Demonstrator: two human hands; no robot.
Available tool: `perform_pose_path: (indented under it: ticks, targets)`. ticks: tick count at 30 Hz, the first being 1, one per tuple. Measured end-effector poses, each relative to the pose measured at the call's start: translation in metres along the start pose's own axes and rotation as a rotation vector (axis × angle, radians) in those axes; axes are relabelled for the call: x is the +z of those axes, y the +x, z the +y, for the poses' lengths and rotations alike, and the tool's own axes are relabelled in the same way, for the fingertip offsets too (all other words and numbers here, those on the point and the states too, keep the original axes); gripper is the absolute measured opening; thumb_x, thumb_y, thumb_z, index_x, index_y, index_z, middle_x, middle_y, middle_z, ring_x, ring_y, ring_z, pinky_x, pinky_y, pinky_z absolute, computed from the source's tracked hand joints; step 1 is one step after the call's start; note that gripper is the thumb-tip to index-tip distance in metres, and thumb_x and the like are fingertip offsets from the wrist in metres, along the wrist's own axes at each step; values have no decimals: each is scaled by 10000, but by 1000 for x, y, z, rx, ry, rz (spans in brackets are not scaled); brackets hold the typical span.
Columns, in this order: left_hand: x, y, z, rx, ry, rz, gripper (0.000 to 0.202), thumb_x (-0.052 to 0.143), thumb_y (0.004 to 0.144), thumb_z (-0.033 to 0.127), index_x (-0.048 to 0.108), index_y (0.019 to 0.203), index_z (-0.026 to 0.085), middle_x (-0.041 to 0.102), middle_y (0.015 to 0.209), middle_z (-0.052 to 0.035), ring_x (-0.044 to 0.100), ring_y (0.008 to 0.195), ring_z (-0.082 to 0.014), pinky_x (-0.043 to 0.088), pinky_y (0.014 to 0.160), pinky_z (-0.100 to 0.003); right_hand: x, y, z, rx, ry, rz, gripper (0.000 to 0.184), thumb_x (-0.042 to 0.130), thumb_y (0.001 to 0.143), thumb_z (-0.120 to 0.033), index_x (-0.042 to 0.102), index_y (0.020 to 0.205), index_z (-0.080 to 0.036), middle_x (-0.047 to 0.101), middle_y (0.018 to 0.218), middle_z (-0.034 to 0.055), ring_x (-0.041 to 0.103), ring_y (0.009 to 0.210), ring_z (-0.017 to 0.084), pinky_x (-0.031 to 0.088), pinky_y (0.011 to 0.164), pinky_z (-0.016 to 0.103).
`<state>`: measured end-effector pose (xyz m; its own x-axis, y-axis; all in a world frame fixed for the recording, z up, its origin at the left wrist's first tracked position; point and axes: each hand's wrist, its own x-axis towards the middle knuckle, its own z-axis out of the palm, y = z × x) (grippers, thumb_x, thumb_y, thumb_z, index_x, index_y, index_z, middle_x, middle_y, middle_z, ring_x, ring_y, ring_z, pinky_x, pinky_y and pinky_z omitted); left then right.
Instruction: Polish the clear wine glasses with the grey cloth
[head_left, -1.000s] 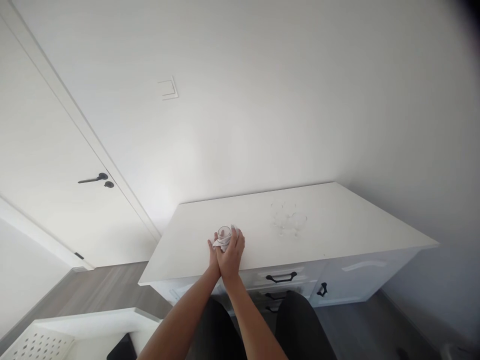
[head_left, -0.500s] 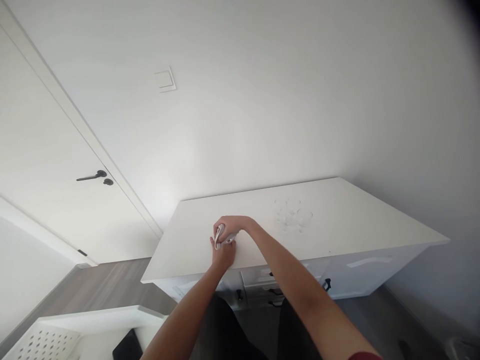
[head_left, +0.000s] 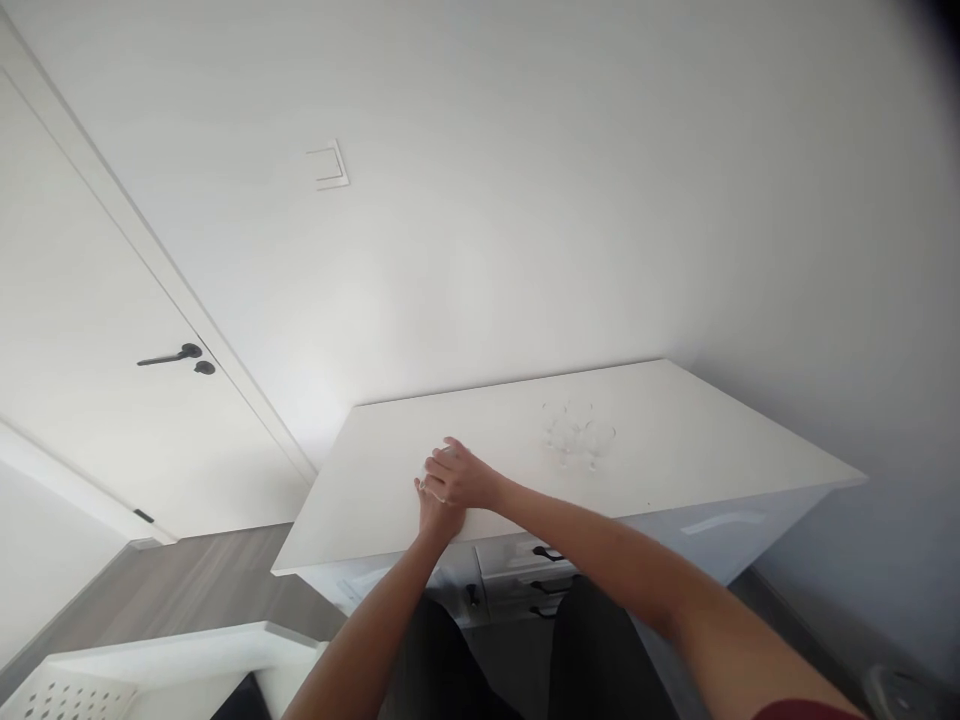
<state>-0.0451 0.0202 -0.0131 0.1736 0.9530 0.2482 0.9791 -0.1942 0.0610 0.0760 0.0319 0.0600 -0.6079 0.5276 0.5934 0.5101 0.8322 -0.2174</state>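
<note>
Through the head camera I see a white desk (head_left: pixel 360 480) with a smooth, flat top and pale drawer fronts, fitted with curved black pulls (head_left: pixel 551 587). Over the desk's left half, near its front edge, the right hand (head_left: pixel 465 480) lies across the left hand (head_left: pixel 441 522). Both are clasped around a bunched white cloth (head_left: pixel 433 491), soft and thin-edged, showing only as slivers between the fingers; whatever it wraps is too hidden for me to tell. On the desk's right half, well apart from the hands, I make out a cluster of clear glassware (head_left: pixel 579 434), transparent and round-rimmed, hard to separate from the white surface. Behind the desk rises a plain matte wall (head_left: pixel 562 220) with a square switch plate (head_left: pixel 330 165). Left of the desk stands a white door (head_left: pixel 82 300) with a black lever handle (head_left: pixel 169 356), above grey wood-grain flooring (head_left: pixel 217 580). A dark red sleeve (head_left: pixel 802 710) shows in front of the desk, toward its right.
</note>
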Motion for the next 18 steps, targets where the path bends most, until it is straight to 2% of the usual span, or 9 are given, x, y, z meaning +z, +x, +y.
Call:
perform_pose_path:
  ticks: [1,3,6,8,9,11,14,16,18]
  targets:
    - [0,-1,0,12,4,-9,610,431,1028,238,353,1629,161,401,1653,-196,350,1518,-406,211,1269,-656,0,-5,1,-7,-2,16,205,559,976,-217,734,1062,-280,714,1261,61,581,1281,236,322,1238,570]
    - [0,-2,-1,36,-3,-50,626,451,1024,226,341,1633,133,367,1672,-208,279,1553,-435,154,1270,-698,12,-11,-7,167,16,212,272,599,944,-227,695,1198,-244,631,1409,107,496,1401,279,294,1250,595]
    - [-1,-2,-4,42,-18,-107,657,539,987,210,381,1624,169,386,1668,-192,262,1567,-435,158,1280,-695,46,-8,-29,620,188,629,562,671,859,-253,548,1400,-163,527,1488,202,460,1433,301,442,1168,505]
    - [0,-2,-5,39,-7,-119,688,598,949,192,416,1612,189,425,1647,-189,289,1560,-433,167,1284,-690,62,-4,-37,847,397,698,602,691,826,-293,520,1392,-181,612,1368,185,571,1300,292,524,1063,466]
    - [1,-1,-5,41,-1,-120,688,605,941,188,428,1606,183,452,1629,-194,308,1552,-437,174,1281,-692,64,-3,-36,902,527,670,571,719,797,-321,551,1327,-191,665,1270,159,624,1201,285,549,1010,446]
    - [3,0,-5,44,3,-110,657,560,964,201,426,1607,167,472,1616,-198,324,1544,-446,190,1269,-707,58,-5,-26,893,816,528,489,785,713,-377,609,1135,-203,719,1065,96,674,1007,260,572,915,401]
    - [5,2,-4,21,-15,-91,624,453,1008,229,388,1627,188,409,1666,-171,268,1569,-455,203,1243,-740,29,-15,1,703,1220,302,435,787,677,-446,627,1000,-202,712,947,54,673,901,219,558,814,320]
    - [5,3,-2,-3,-39,-91,628,428,1010,232,373,1634,198,384,1683,-156,245,1579,-450,191,1241,-744,6,-14,15,623,1316,226,418,775,681,-471,632,967,-201,697,882,31,660,827,192,532,746,282]
    - [6,3,-2,-5,-64,-59,624,425,1008,225,380,1629,192,412,1668,-157,280,1569,-431,177,1259,-715,-14,-2,22,536,1206,17,405,820,638,-421,668,940,-199,696,849,11,648,795,182,504,708,267]
